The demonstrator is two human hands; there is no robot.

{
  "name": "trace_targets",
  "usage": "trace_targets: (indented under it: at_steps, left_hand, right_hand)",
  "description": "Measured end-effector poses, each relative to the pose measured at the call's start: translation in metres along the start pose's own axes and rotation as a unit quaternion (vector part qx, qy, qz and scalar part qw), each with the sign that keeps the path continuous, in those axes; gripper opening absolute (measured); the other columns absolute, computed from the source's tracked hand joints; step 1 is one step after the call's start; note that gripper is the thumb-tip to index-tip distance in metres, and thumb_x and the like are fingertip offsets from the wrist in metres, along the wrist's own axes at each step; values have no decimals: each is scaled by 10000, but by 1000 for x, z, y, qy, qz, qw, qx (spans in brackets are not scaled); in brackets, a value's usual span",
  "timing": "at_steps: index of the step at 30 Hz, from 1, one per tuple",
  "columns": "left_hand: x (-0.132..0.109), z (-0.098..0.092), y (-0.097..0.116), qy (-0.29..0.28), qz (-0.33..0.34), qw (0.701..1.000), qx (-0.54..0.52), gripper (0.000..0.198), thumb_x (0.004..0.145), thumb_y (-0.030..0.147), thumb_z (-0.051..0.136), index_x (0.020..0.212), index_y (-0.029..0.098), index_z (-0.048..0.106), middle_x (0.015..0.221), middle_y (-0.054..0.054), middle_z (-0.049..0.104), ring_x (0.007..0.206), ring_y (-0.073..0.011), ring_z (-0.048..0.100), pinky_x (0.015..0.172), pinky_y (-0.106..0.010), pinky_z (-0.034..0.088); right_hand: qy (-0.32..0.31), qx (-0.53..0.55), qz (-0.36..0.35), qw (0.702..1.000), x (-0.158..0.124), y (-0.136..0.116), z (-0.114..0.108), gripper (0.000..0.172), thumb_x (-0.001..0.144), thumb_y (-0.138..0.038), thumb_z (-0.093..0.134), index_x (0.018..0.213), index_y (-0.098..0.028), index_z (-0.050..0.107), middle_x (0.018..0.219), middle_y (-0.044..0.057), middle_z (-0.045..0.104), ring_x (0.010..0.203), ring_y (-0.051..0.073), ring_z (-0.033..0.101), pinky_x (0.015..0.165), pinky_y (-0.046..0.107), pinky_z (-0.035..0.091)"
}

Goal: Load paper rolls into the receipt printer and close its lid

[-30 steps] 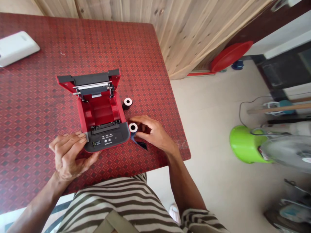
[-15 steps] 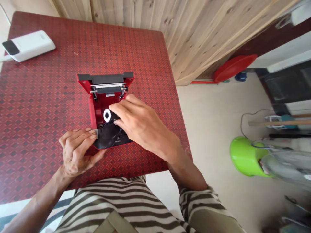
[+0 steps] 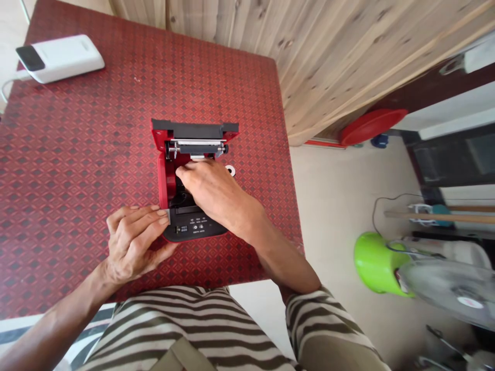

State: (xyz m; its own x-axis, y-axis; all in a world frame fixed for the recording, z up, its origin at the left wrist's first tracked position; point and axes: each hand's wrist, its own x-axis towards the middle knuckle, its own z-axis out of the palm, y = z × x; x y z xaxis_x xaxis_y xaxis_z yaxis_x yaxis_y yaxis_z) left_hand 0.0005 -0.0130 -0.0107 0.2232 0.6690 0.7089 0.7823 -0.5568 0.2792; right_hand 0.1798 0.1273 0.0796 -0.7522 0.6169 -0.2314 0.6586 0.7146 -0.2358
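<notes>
Left hand [image 3: 133, 242] at printer's near-left corner, fingers [image 3: 154, 215] pinched closed on grey tab [image 3: 168, 216]. Right hand [image 3: 216, 198] palm down, reaching into open red receipt printer [image 3: 163, 175]; lid lies tilted back on far side, dark control panel nearest me. Right fingertips [image 3: 181, 172] down in paper compartment over dark roll [image 3: 180, 198], grip hidden, can't tell if closed. Second roll [image 3: 230, 170], white core, just beside printer's right wall, on red patterned tabletop [image 3: 77, 154].
</notes>
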Motion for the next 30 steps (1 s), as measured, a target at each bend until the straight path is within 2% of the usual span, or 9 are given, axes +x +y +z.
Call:
trace_targets:
  at_steps: [3,7,11,15,17,19,22,27,30]
  left_hand:
    - [-1,1,-1,0,-1,1000,-5,599,778,300,949,1288,279,634,1111,-40,784,992,-242,780,869,-420,616]
    - [-4,-1,-1,-5,12,1000,-8,635,771,295,956,1316,247,633,1127,-71,778,1031,-254,770,912,-429,596]
    - [1,-12,-1,-23,1,999,-44,688,822,542,893,1378,245,617,1169,-94,763,1046,-273,753,929,-456,593]
    - [40,-24,-11,-41,-29,998,-43,900,844,756,764,1546,239,543,1389,-133,703,1225,-327,702,1037,-511,575]
    - [71,-23,-20,-29,-5,1000,10,952,910,750,694,1640,198,431,1566,-137,593,1457,-358,570,1220,-558,460]
    - [100,-18,-29,-59,4,998,27,958,999,741,575,1697,153,285,1693,-149,441,1596,-385,413,1310,-624,328]
    - [119,-10,-33,-118,-6,993,-17,918,1069,732,425,1705,108,205,1679,-183,457,1564,-360,444,1293,-608,341]
    - [81,-12,-12,-96,28,994,-48,1041,970,836,517,1680,96,335,1472,-214,633,1360,-362,604,1175,-552,473]
    - [50,-13,2,-110,39,993,-29,987,961,786,589,1663,120,393,1400,-194,686,1318,-373,654,1195,-553,463]
  right_hand:
    - [51,46,-28,997,-14,7,1,366,1062,16,440,1235,-91,745,1150,158,804,1110,250,748,979,388,583]
    - [95,164,-134,973,-49,16,2,413,1060,5,450,1311,-192,711,1256,69,798,1131,198,730,1077,395,576]
    - [162,204,-151,954,-72,17,11,283,1065,-50,553,1242,-162,743,1224,87,813,1086,213,709,1036,399,595]
    - [258,163,-134,943,-76,13,27,218,1079,-87,564,1086,-126,778,1130,111,806,1003,202,678,965,354,604]
    - [303,127,-119,937,-77,8,33,246,1090,-85,540,1065,-126,781,1089,107,797,946,193,653,935,346,600]
    - [333,90,-103,933,-79,3,37,261,1093,-81,531,1068,-140,784,1072,95,791,910,187,630,900,340,594]
    - [368,50,-86,924,-85,-4,42,271,1090,-77,526,1073,-150,787,1062,83,787,854,178,604,818,328,578]
    - [418,12,-77,905,-94,-10,52,237,1081,-80,545,1099,-116,779,1000,78,799,781,170,582,713,325,563]
    - [419,-12,-66,905,-96,-12,57,207,1071,-86,574,1119,-95,775,1009,79,814,811,182,622,719,342,575]
